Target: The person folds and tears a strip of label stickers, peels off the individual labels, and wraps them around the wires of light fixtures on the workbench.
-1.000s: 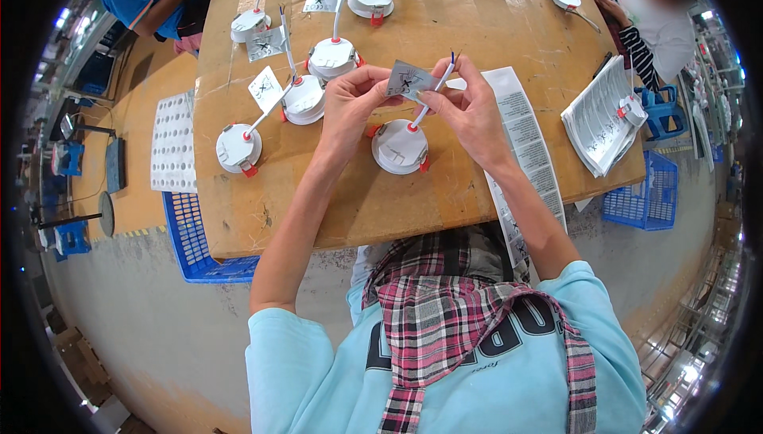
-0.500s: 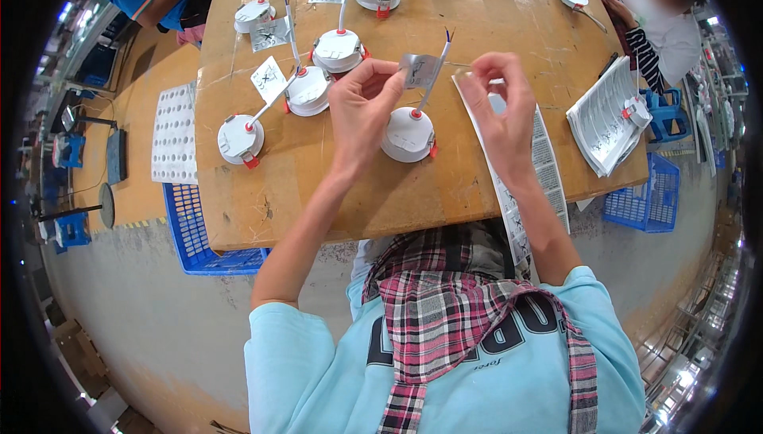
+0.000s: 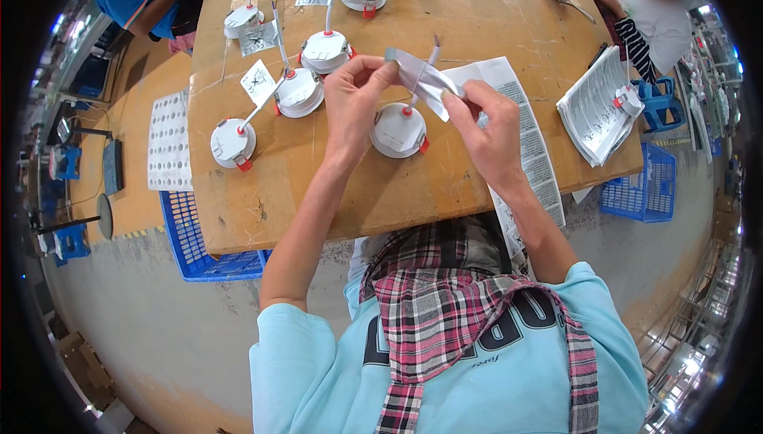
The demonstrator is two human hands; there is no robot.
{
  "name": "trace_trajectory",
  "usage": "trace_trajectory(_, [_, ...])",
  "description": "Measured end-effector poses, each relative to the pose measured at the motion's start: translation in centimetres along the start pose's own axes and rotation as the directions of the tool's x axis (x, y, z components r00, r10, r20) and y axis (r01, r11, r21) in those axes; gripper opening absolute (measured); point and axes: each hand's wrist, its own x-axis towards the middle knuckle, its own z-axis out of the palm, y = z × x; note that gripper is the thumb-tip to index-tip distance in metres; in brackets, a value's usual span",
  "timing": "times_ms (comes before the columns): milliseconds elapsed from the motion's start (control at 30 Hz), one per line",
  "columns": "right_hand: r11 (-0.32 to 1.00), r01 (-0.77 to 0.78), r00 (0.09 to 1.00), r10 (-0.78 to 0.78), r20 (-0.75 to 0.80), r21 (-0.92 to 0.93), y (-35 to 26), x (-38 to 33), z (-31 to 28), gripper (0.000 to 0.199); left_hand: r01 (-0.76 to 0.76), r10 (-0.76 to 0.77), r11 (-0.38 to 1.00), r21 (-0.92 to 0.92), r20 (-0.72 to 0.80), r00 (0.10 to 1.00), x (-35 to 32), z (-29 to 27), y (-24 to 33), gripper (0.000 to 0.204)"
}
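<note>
Pinched between my left hand's (image 3: 351, 104) thumb and fingers is one end of a silvery sticker label (image 3: 429, 83). My right hand (image 3: 491, 128) pinches its other end. The label stretches across the thin cable (image 3: 435, 52) of a round white downlight (image 3: 396, 133), which lies on the table below and between my hands. Whether the label sticks to the cable I cannot tell. Red-tipped clips show at the lamp's side. Beneath my right hand and forearm lies a long printed label sheet (image 3: 520, 120), partly covered, running over the table's near edge.
More downlights, such as one at the left (image 3: 233, 144), carry flagged labels on their cables. At right lies a stack of printed sheets (image 3: 592, 112). A perforated white tray (image 3: 168, 144) and a blue crate (image 3: 211, 247) sit left. Two other people are at the table's far sides.
My right hand has come down and inward and now grips the label's free end. The label, earlier held by my left hand alone, is drawn across the cable.
</note>
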Motion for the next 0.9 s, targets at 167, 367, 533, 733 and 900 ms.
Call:
trace_trajectory(167, [0.998, 0.051, 0.996, -0.053, 0.067, 0.03, 0.3, -1.6, -0.9, 0.023, 0.116, -0.12, 0.991, 0.07, 0.055, 0.991, 0.3, -0.1, -0.8, 0.016])
trace_trajectory(367, [0.939, -0.013, 0.994, -0.026, 0.109, 0.343, 1.9, -0.6, -2.0, 0.015, 0.126, -0.122, 0.991, -0.044, 0.08, 0.989, 0.5, -0.8, -1.7, 0.018])
trace_trajectory(533, [0.972, 0.024, 0.994, -0.047, 0.095, 0.232, 2.3, 2.8, -1.6, 0.024, 0.123, -0.119, 0.992, -0.038, 0.105, 0.987, 0.7, -0.7, -1.8, 0.02])
trace_trajectory(733, [0.955, 0.165, 0.89, -0.253, 0.381, 0.248, 2.0, 5.5, -0.4, 0.033, 0.136, -0.126, 0.987, -0.086, 0.108, 0.986, 0.6, -0.7, -1.7, 0.021])
trace_trajectory(900, [0.966, 0.031, 0.89, -0.143, 0.433, 0.255, 2.4, 6.5, -0.6, 0.024, 0.126, -0.116, 0.988, -0.089, 0.11, 0.987, 0.4, -0.8, -1.2, 0.018])
